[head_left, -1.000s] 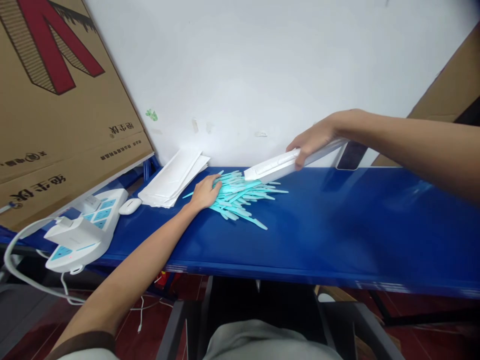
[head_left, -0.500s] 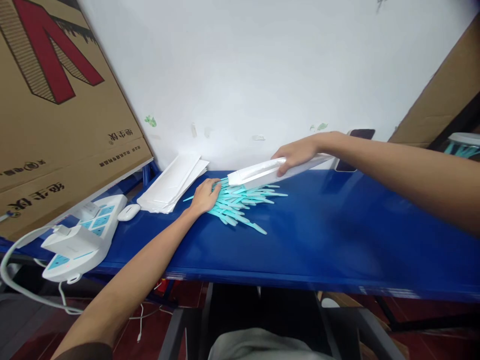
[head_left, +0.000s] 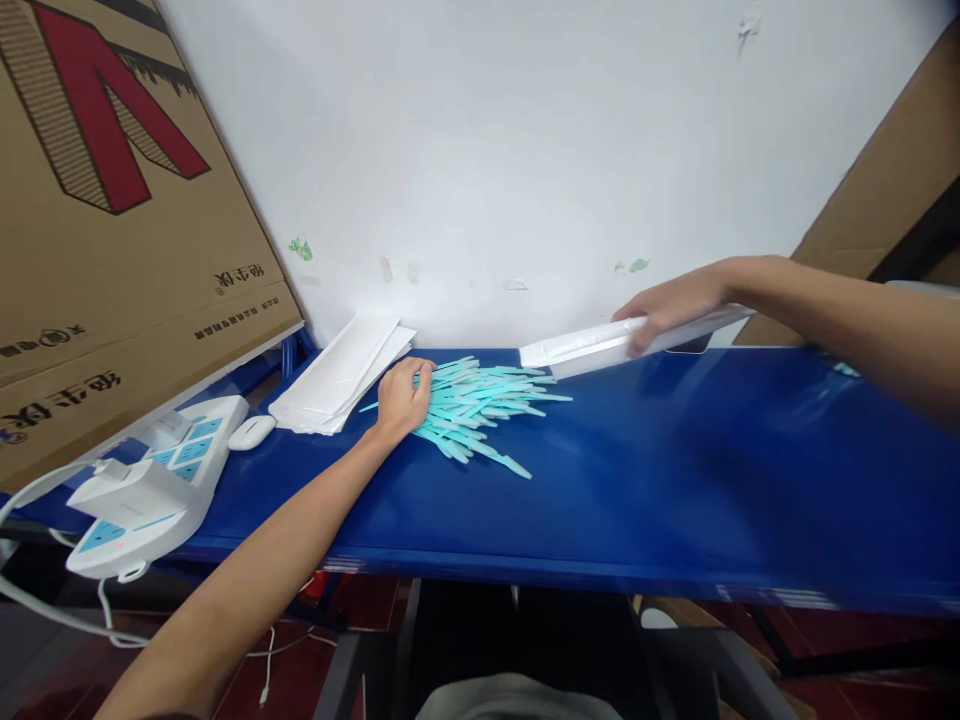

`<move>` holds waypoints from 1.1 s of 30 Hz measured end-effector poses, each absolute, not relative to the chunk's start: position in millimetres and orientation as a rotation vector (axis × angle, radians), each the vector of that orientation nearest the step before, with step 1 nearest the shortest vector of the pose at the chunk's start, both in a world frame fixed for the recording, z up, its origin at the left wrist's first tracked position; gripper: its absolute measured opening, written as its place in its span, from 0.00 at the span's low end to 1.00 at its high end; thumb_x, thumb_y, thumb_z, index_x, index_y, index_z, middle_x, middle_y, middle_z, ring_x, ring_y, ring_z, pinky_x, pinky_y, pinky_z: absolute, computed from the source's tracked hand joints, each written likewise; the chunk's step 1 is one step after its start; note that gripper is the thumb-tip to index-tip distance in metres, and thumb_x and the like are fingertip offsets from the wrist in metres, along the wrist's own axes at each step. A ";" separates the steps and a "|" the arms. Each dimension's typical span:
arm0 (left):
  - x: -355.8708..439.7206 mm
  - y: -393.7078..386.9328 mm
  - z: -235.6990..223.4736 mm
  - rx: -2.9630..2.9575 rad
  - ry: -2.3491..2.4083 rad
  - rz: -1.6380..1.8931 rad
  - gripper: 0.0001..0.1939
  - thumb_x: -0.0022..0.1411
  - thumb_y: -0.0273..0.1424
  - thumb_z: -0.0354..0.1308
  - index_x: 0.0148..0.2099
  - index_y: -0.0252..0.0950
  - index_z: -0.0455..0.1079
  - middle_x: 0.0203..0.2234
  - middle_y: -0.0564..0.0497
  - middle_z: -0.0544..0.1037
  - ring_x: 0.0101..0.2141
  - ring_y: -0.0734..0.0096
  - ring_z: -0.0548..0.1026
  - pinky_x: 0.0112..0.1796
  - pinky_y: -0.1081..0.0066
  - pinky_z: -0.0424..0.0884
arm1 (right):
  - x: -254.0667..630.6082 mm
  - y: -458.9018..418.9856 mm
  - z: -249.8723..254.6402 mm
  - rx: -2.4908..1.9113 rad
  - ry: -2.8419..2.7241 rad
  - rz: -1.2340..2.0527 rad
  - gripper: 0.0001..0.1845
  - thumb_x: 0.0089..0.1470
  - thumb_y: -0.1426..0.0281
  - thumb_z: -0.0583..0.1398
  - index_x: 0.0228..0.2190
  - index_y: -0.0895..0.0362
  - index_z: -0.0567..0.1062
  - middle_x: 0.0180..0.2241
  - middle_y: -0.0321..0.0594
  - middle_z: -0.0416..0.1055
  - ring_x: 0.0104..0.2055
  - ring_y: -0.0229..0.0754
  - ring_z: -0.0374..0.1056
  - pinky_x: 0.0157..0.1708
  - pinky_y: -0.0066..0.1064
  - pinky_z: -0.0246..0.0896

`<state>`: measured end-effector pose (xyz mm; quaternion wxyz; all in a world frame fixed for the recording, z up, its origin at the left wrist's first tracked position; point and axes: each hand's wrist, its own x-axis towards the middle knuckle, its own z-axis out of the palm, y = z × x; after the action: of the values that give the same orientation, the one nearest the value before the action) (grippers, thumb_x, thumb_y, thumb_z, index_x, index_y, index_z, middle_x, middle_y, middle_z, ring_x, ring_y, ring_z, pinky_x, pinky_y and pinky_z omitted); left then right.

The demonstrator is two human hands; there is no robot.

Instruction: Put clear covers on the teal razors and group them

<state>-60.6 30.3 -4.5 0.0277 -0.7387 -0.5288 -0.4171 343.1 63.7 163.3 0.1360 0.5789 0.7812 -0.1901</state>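
A fanned pile of slim turquoise plastic sticks [head_left: 480,400] with paler ends lies on the blue table. My left hand [head_left: 403,396] is curled against the left end of this pile, its fingertips partly hidden among the sticks. Off to the right, my right hand [head_left: 664,305] grips a long, flat white packet [head_left: 585,345] from above, slightly blurred by motion. The packet tilts up to the right, and its left end is over the right back edge of the pile. Beyond my left hand, several long white paper sleeves [head_left: 341,370] lie stacked against the wall.
On the left are a white power strip [head_left: 199,450] with a plugged-in adapter and a small white case [head_left: 252,432]. A large cardboard box [head_left: 135,250] leans behind them. The phone [head_left: 691,345] is partly hidden under the packet. The blue table [head_left: 600,500] meets the white wall.
My right hand has carried the white packet to the right, away from the middle of the pile. My left hand stays at the pile's left end, its fingers now more curled.
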 end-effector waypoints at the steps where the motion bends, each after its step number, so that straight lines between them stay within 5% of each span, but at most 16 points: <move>1: -60.5 29.2 -3.9 -2.285 -1.607 -1.300 0.22 0.72 0.37 0.42 0.42 0.37 0.77 0.41 0.45 0.81 0.44 0.59 0.78 0.50 0.63 0.70 | 350.0 64.4 160.3 1.696 2.266 -0.563 0.30 0.46 0.52 0.66 0.49 0.51 0.78 0.49 0.53 0.76 0.44 0.55 0.74 0.39 0.42 0.67; 12: -68.8 18.3 4.1 -2.533 -1.165 -1.255 0.19 0.72 0.37 0.45 0.43 0.35 0.75 0.41 0.44 0.80 0.44 0.60 0.76 0.50 0.61 0.71 | 393.3 68.9 95.9 1.827 2.432 -0.356 0.32 0.56 0.54 0.59 0.54 0.62 0.74 0.55 0.56 0.73 0.52 0.53 0.70 0.50 0.39 0.63; 15: -71.3 12.7 6.3 -2.653 -0.943 -1.141 0.15 0.71 0.34 0.48 0.47 0.34 0.74 0.43 0.42 0.79 0.46 0.59 0.75 0.49 0.60 0.71 | 398.6 72.6 66.3 1.946 2.398 -0.195 0.41 0.55 0.50 0.60 0.60 0.65 0.67 0.55 0.62 0.71 0.52 0.59 0.69 0.49 0.43 0.62; 19: -72.1 12.5 5.8 -2.667 -0.858 -1.062 0.13 0.71 0.31 0.49 0.48 0.33 0.73 0.42 0.41 0.78 0.44 0.59 0.75 0.47 0.59 0.71 | 396.7 69.9 27.7 2.036 2.450 0.333 0.46 0.54 0.43 0.57 0.65 0.57 0.62 0.59 0.62 0.65 0.56 0.67 0.63 0.46 0.48 0.59; 22: -74.3 16.5 5.9 -2.599 -0.905 -1.098 0.12 0.71 0.30 0.49 0.47 0.34 0.74 0.40 0.43 0.78 0.42 0.61 0.75 0.45 0.61 0.72 | 394.0 66.8 4.2 1.944 2.553 0.786 0.36 0.60 0.47 0.54 0.61 0.55 0.68 0.53 0.57 0.70 0.52 0.63 0.65 0.45 0.47 0.55; 25: -80.2 20.4 6.7 -2.525 -0.950 -1.158 0.12 0.72 0.29 0.48 0.45 0.34 0.74 0.38 0.43 0.78 0.40 0.62 0.75 0.43 0.63 0.72 | 396.0 65.4 -11.8 1.988 2.615 0.835 0.23 0.63 0.58 0.52 0.49 0.57 0.78 0.43 0.53 0.76 0.45 0.56 0.69 0.43 0.44 0.51; 28: -89.4 23.4 8.3 -2.459 -1.014 -1.207 0.12 0.72 0.28 0.49 0.44 0.34 0.74 0.38 0.44 0.78 0.40 0.63 0.76 0.44 0.64 0.72 | 399.0 63.0 -19.5 2.091 2.630 0.834 0.20 0.63 0.63 0.50 0.38 0.59 0.80 0.33 0.49 0.79 0.34 0.49 0.71 0.43 0.43 0.50; 33: -105.9 26.0 13.8 -2.354 -1.113 -1.231 0.12 0.72 0.29 0.49 0.44 0.34 0.74 0.36 0.45 0.78 0.39 0.64 0.76 0.43 0.63 0.71 | 383.9 53.9 -19.1 2.088 2.747 0.940 0.19 0.64 0.65 0.51 0.39 0.61 0.79 0.23 0.43 0.77 0.22 0.42 0.65 0.43 0.42 0.54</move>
<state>-105.9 26.0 13.8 0.1302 -0.8103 -0.3832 -0.4238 383.9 53.9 -19.1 -0.2156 0.5701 0.7501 0.2567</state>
